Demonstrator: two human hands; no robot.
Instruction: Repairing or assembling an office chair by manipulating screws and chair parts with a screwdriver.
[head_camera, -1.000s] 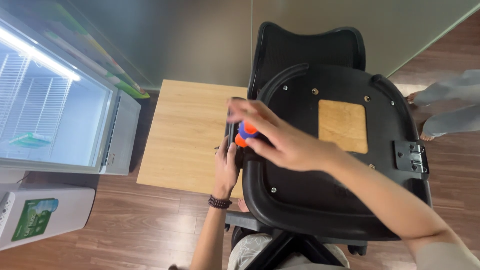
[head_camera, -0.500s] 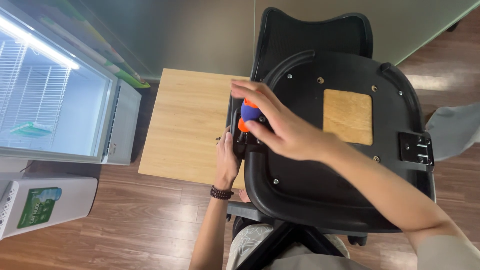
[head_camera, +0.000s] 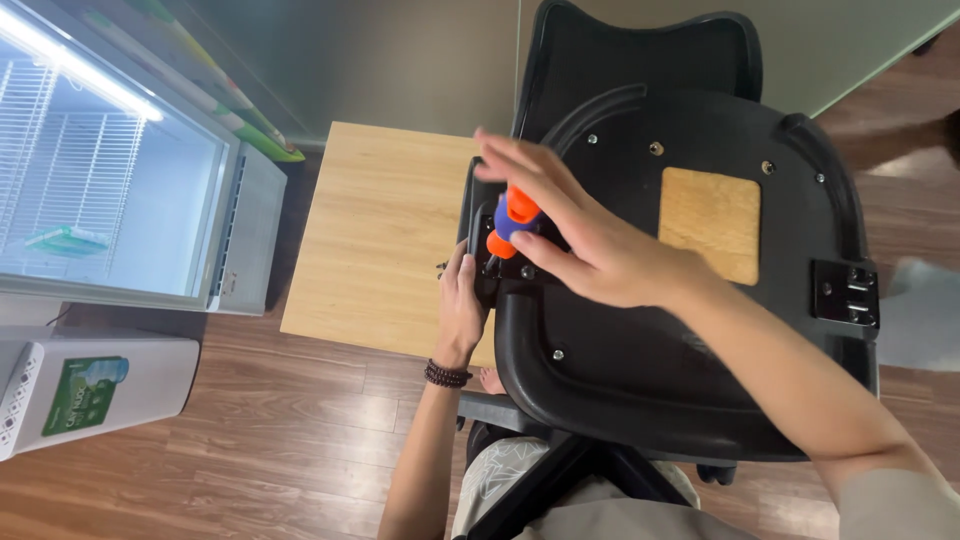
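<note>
My right hand pinches the orange-and-blue screwdriver upright at the upturned chair seat's left edge, left hand gripping underneath; I should keep it square.

Black plastic chair seat underside with a light wood square at centre, orange and blue screwdriver handle, pale wood tabletop to the left, dark bead bracelet, reddish-brown plank floor, white cooler at far left

Screwdriver tip hidden, probably behind right hand
</note>
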